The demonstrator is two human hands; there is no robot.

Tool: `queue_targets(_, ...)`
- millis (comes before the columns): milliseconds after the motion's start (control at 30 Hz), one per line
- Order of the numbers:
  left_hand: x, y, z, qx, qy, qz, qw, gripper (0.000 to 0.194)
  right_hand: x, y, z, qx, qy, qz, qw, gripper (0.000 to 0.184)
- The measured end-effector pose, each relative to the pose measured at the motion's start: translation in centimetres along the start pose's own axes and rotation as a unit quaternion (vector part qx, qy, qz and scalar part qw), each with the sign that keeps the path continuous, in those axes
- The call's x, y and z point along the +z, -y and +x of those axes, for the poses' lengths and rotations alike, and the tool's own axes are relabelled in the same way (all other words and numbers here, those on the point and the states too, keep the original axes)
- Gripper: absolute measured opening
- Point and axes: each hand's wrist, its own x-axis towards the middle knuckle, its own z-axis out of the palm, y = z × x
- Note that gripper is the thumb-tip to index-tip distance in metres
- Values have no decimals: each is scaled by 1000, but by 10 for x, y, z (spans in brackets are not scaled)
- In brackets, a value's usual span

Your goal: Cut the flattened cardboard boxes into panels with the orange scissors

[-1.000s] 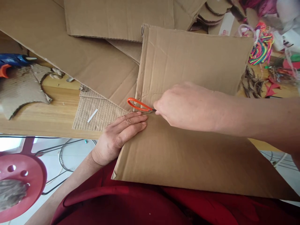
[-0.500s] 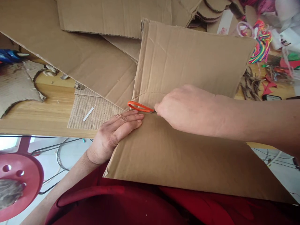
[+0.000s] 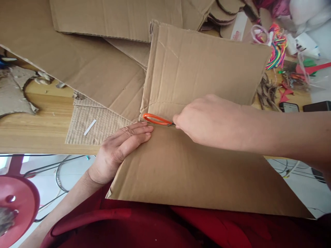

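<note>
A large sheet of brown cardboard (image 3: 201, 175) lies with a crease across its middle, its near part reaching past the table edge. My right hand (image 3: 204, 120) is closed around the metal part of a pair of scissors, at the crease. One orange scissor handle (image 3: 156, 119) sticks out to the left of the fist; the blades are mostly hidden. My left hand (image 3: 126, 141) lies flat on the sheet's left edge, fingers stretched out close to the orange handle.
More cardboard pieces (image 3: 90, 69) overlap at the back left. A small corrugated piece (image 3: 103, 119) with a white strip lies left of my hands. Coloured cords (image 3: 278, 48), scraps and a phone (image 3: 289, 107) sit at the right. A red stool (image 3: 19, 203) stands lower left.
The scissors and my right hand have slid a little to the right along the crease. My left hand stays in place on the cardboard, while the whole view has shifted slightly.
</note>
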Motion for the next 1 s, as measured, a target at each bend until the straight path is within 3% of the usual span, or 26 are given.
queue_targets(333,-3,1,-1,-8,11,-18,1000,39,11,-11,-2,-33,-25,12,999,23)
queue_targets(1000,-3,0,0,0,-5,-18,1000,43,15,-14,-15,-1,14,54,998,20)
